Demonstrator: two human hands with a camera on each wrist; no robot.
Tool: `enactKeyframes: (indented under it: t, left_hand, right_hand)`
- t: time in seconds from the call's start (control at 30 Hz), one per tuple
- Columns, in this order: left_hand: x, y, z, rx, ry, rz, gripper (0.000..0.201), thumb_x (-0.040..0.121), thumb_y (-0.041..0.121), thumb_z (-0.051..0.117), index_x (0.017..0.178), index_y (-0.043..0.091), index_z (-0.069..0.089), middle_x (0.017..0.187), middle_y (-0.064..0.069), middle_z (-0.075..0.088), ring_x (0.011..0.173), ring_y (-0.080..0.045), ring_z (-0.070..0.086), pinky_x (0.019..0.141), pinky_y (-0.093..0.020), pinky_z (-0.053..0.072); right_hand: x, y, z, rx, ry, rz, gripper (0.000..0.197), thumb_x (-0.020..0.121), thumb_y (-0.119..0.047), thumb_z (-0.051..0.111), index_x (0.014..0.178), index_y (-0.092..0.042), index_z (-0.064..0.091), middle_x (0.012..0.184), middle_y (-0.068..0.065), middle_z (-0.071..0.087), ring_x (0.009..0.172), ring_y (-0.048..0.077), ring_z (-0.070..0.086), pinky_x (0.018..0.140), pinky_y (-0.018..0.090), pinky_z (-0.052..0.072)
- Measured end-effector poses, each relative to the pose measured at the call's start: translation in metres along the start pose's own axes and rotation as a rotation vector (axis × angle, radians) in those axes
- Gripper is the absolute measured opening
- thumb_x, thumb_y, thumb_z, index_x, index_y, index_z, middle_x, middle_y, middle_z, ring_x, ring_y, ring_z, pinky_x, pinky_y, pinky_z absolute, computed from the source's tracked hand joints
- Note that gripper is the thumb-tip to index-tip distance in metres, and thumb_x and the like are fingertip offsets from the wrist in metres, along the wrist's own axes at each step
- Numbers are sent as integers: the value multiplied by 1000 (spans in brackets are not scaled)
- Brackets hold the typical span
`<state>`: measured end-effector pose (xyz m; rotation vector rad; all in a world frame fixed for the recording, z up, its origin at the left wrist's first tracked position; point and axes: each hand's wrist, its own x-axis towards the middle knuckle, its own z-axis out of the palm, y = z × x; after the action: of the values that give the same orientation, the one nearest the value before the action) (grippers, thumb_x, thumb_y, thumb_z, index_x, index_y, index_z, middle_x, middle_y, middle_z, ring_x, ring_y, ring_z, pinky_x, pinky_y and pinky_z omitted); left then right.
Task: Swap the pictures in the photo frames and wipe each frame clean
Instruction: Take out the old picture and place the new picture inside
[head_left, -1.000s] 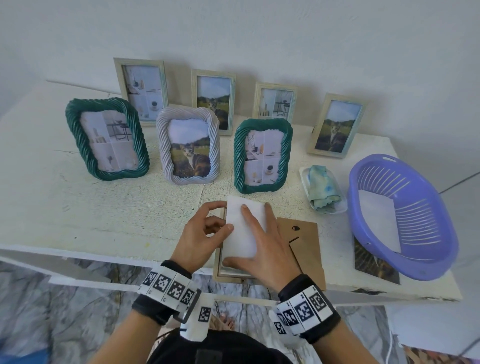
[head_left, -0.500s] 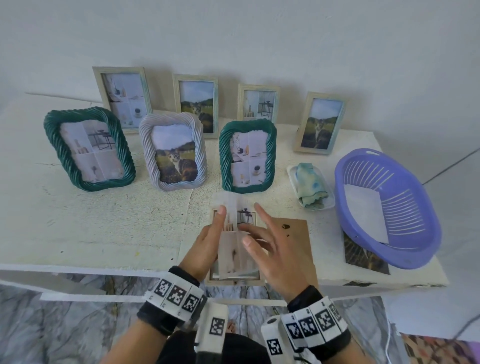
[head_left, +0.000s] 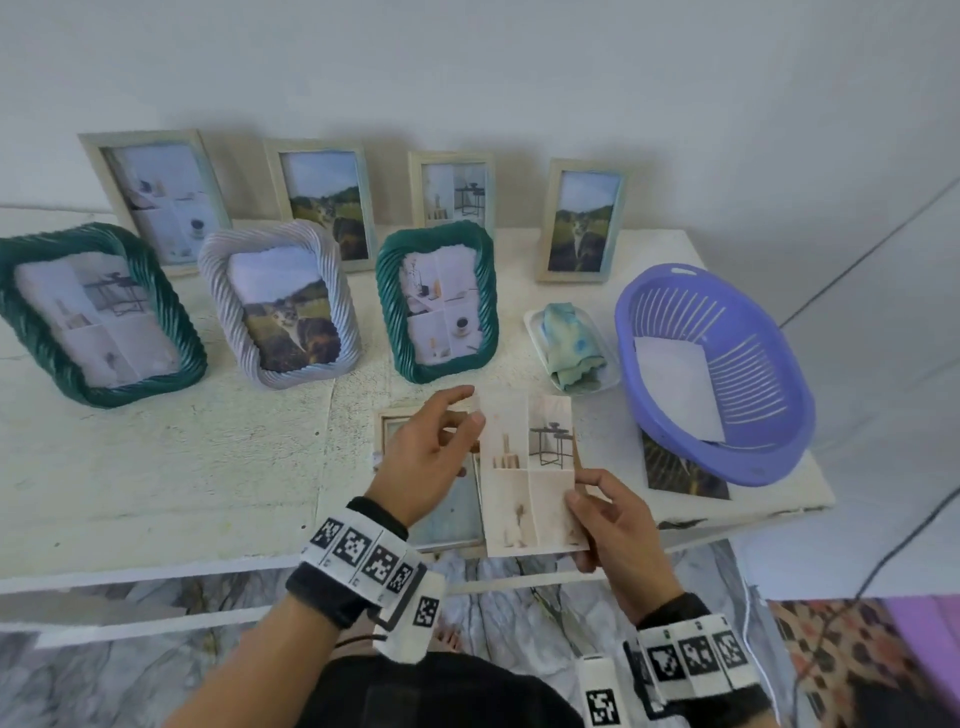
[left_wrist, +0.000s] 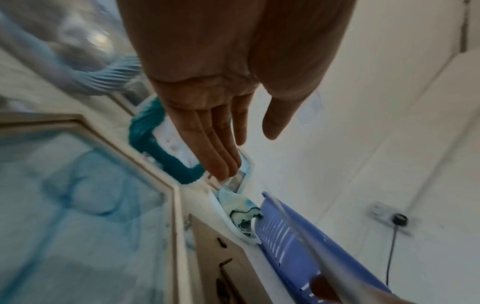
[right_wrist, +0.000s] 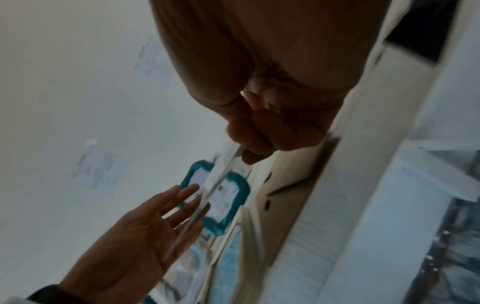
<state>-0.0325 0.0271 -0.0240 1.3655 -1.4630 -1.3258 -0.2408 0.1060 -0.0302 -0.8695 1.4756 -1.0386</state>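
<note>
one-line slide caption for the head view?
Right hand pinches the interior photo over the opened frame; left hand open beside it.

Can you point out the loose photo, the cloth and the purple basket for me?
loose photo (head_left: 530, 467), head view, middle of the print.
cloth (head_left: 569, 345), head view, middle of the folded fabric.
purple basket (head_left: 748, 332), head view, slotted inner wall.
</note>
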Motion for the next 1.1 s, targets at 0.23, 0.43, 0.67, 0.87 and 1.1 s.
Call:
enactKeyframes:
  t: [0.23, 0.43, 0.67, 0.87, 1.1]
  left_hand:
    - [42, 41, 55, 453, -225, 363, 39, 91, 27, 63, 130, 23, 56, 125, 0, 56, 110, -14, 54, 94, -38, 49]
    - [73, 57, 113, 874, -397, 559, 55, 90, 35, 63, 141, 30, 44, 156, -10, 20, 142, -28, 18, 105, -45, 38]
    - [87, 59, 131, 921, -352, 591, 35, 96, 31, 55, 129, 19, 54, 147, -14, 32, 130, -31, 38, 104, -39, 36]
    - [91, 71, 125, 760, -356, 595, 31, 95, 30, 58, 124, 19, 58, 140, -14, 39, 124, -29, 44, 99, -36, 40]
    - [89, 74, 125, 773, -374, 606, 31, 95, 31, 58, 124, 19, 59, 140, -14, 41, 124, -30, 45, 100, -37, 39]
  right_hand:
    - [-29, 37, -65, 2, 290, 102, 15, 100, -11, 49, 105, -15, 62, 55, 5, 50, 45, 14, 32, 40, 21, 28]
    - [-42, 49, -102, -124, 415, 191, 31, 94, 3, 45, 112, -13, 63, 56, 8, 48, 43, 15, 35, 42, 26, 32]
    - [-45, 40, -118, -252, 503, 99, 15, 91, 4, 53, 101, -7, 58, 56, 10, 61, 44, 16, 51, 49, 31, 45]
    - [-14, 22, -132, -487, 584, 78, 5, 91, -7, 58, 90, -7, 53, 65, 14, 68, 46, 19, 59, 49, 27, 45]
    - [50, 14, -152, -734, 589, 77, 10, 89, -19, 61, 85, -12, 55, 71, 15, 68, 76, 33, 65, 72, 37, 51]
